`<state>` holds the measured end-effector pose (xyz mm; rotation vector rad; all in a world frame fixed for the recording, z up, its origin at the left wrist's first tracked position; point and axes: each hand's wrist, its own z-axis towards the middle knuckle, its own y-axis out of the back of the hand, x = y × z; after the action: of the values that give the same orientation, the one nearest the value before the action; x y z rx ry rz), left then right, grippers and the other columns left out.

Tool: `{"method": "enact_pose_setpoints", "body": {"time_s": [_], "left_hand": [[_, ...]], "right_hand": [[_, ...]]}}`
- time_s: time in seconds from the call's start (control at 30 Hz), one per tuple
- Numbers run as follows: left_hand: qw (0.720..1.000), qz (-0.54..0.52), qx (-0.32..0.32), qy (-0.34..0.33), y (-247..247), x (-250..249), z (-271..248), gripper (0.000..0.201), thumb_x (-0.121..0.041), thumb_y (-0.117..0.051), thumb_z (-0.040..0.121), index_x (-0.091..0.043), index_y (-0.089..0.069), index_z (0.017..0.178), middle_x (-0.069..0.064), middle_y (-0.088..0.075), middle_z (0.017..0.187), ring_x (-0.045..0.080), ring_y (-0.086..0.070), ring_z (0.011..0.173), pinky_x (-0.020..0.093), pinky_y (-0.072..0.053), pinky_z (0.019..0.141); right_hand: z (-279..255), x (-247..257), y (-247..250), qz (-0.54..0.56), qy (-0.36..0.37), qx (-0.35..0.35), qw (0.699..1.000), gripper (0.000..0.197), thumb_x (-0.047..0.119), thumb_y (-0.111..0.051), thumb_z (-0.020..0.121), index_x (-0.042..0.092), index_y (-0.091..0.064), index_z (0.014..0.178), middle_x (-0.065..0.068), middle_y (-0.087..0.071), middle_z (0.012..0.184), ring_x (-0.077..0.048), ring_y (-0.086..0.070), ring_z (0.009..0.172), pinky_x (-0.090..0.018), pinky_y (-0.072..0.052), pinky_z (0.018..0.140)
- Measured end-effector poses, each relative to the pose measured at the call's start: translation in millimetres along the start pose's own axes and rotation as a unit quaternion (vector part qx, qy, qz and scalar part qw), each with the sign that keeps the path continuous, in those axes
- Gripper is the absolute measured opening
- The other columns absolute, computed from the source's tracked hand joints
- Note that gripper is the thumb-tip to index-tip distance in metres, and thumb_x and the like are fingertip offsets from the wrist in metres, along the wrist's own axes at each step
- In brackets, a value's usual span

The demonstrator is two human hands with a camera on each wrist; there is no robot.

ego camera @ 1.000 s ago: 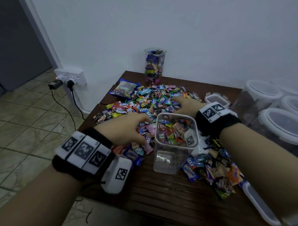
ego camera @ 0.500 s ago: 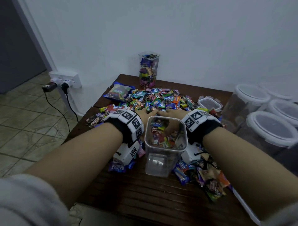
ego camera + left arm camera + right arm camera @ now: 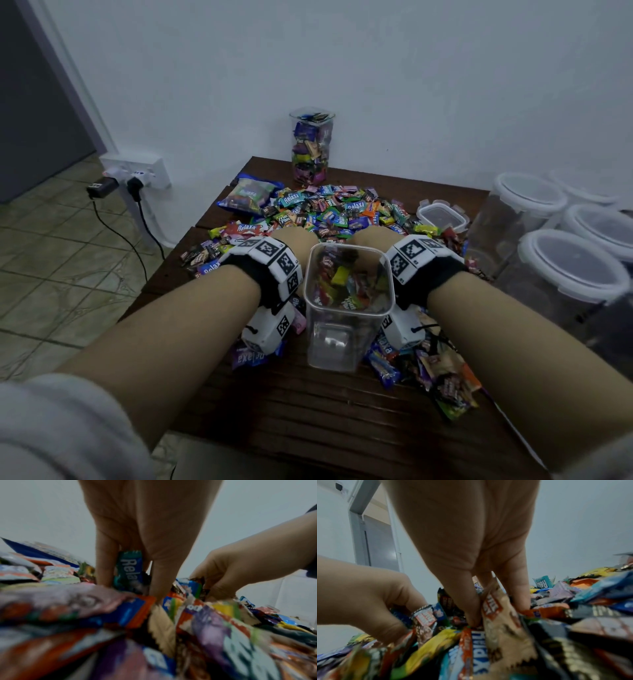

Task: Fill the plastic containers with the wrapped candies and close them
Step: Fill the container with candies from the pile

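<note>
A clear square container (image 3: 346, 308) stands open on the dark wooden table (image 3: 308, 404), partly filled with wrapped candies. Behind it lies a wide pile of wrapped candies (image 3: 329, 209). Both hands reach into that pile just past the container's far rim. My left hand (image 3: 294, 236) curls its fingers (image 3: 104, 561) down into the wrappers around a teal Relaxa candy (image 3: 128, 569). My right hand (image 3: 373, 236) digs in beside it, its fingers (image 3: 517, 588) closed on a beige wrapper (image 3: 498, 609) and others. The fingertips are buried in the pile.
A tall jar (image 3: 311, 147) full of candies stands by the wall. A candy bag (image 3: 246, 195) lies at back left, a clip lid (image 3: 442, 216) at back right. Large lidded tubs (image 3: 568, 263) crowd the right. More candies (image 3: 442, 373) lie front right. Plugs and cables (image 3: 137, 181) hang left.
Both hands moved forward from beside the container to the pile behind it and closed on candies there. The left hand also shifted right, close to the right hand.
</note>
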<state>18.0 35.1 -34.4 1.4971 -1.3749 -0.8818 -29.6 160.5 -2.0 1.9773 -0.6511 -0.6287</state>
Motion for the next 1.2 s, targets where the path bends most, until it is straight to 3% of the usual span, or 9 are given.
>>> {"method": "enact_pose_setpoints", "body": {"time_s": [0.07,0.17,0.27,0.43,0.57,0.73,0.9,1.03,1.2], "left_hand": [[0.999,0.000,-0.037,0.001,-0.1,2.3,1.3,0.029,-0.021,-0.048,0.094,-0.010,-0.055,0.067,0.003,-0.049,0.065,0.016,-0.044,0.056,0.029,-0.042,0.060],[0.999,-0.010,-0.051,-0.004,3.4,6.7,-1.2,0.026,-0.023,-0.050,0.093,-0.006,-0.067,0.083,0.004,-0.049,0.063,0.017,-0.043,0.054,0.024,-0.032,0.047],[0.997,-0.038,-0.065,-0.017,9.0,12.8,-8.3,0.022,-0.018,-0.052,0.092,-0.006,-0.071,0.087,0.008,-0.055,0.070,0.023,-0.048,0.063,0.027,-0.033,0.052],[0.988,-0.076,-0.138,-0.005,16.5,19.0,-15.5,0.026,-0.016,-0.053,0.092,-0.005,-0.052,0.068,0.005,-0.043,0.059,0.022,-0.043,0.060,0.028,-0.031,0.053],[0.964,-0.171,-0.203,-0.018,31.1,19.8,-31.6,0.021,-0.019,-0.059,0.089,-0.004,-0.064,0.076,0.010,-0.057,0.073,0.024,-0.052,0.072,0.027,-0.033,0.061],[0.925,-0.246,-0.288,-0.035,46.5,18.2,-65.7,0.021,-0.025,-0.057,0.092,-0.009,-0.071,0.093,0.003,-0.059,0.075,0.015,-0.047,0.066,0.027,-0.029,0.062],[0.883,-0.315,-0.346,-0.048,43.7,17.3,-101.3,0.017,-0.026,-0.060,0.089,-0.014,-0.073,0.087,0.002,-0.061,0.068,0.013,-0.047,0.061,0.030,-0.033,0.059],[0.869,-0.350,-0.346,-0.058,30.4,12.5,-119.0,0.017,-0.023,-0.061,0.089,-0.010,-0.073,0.087,0.008,-0.061,0.068,0.020,-0.050,0.062,0.035,-0.037,0.061],[0.844,-0.397,-0.356,-0.062,20.6,5.8,-127.4,0.016,-0.020,-0.062,0.089,-0.010,-0.074,0.089,0.003,-0.062,0.067,0.012,-0.048,0.057,0.028,-0.039,0.058]], "right_hand": [[2.4,-2.9,-3.6,0.001,0.001,-0.005,1.000,0.023,0.021,-0.043,0.099,0.006,-0.060,0.106,-0.001,-0.045,0.073,-0.019,-0.046,0.084,-0.027,-0.037,0.073],[4.1,-5.7,-3.8,0.003,-0.010,0.002,1.000,0.024,0.021,-0.046,0.098,0.007,-0.061,0.110,-0.009,-0.057,0.087,-0.022,-0.050,0.084,-0.026,-0.038,0.071],[2.4,-14.6,-3.0,0.045,-0.009,-0.026,0.999,0.024,0.016,-0.050,0.096,0.012,-0.063,0.115,-0.012,-0.065,0.108,-0.025,-0.057,0.088,-0.028,-0.045,0.074],[-10.1,-26.1,2.0,0.105,-0.026,-0.092,0.990,0.027,0.009,-0.048,0.094,0.011,-0.064,0.116,-0.011,-0.065,0.112,-0.028,-0.060,0.102,-0.031,-0.047,0.084],[-33.3,-28.6,11.2,0.163,-0.042,-0.166,0.972,0.027,0.009,-0.048,0.094,0.011,-0.065,0.115,-0.012,-0.065,0.112,-0.028,-0.059,0.102,-0.029,-0.044,0.080],[-75.1,-29.8,20.9,0.252,-0.041,-0.277,0.926,0.023,0.010,-0.051,0.091,0.009,-0.066,0.108,-0.013,-0.066,0.103,-0.029,-0.057,0.095,-0.031,-0.042,0.076],[-118.9,-28.4,11.5,0.317,-0.057,-0.339,0.884,0.021,0.009,-0.055,0.086,0.016,-0.069,0.101,-0.006,-0.064,0.086,-0.022,-0.053,0.082,-0.028,-0.031,0.064],[-148.1,-24.9,-2.4,0.369,-0.047,-0.369,0.852,0.022,0.011,-0.056,0.087,0.022,-0.070,0.100,0.000,-0.067,0.088,-0.023,-0.059,0.087,-0.034,-0.044,0.075],[-168.2,-2.6,-2.6,0.453,0.029,-0.392,0.801,0.016,0.020,-0.061,0.085,0.029,-0.070,0.094,0.008,-0.069,0.085,-0.014,-0.063,0.086,-0.042,-0.050,0.082]]}}
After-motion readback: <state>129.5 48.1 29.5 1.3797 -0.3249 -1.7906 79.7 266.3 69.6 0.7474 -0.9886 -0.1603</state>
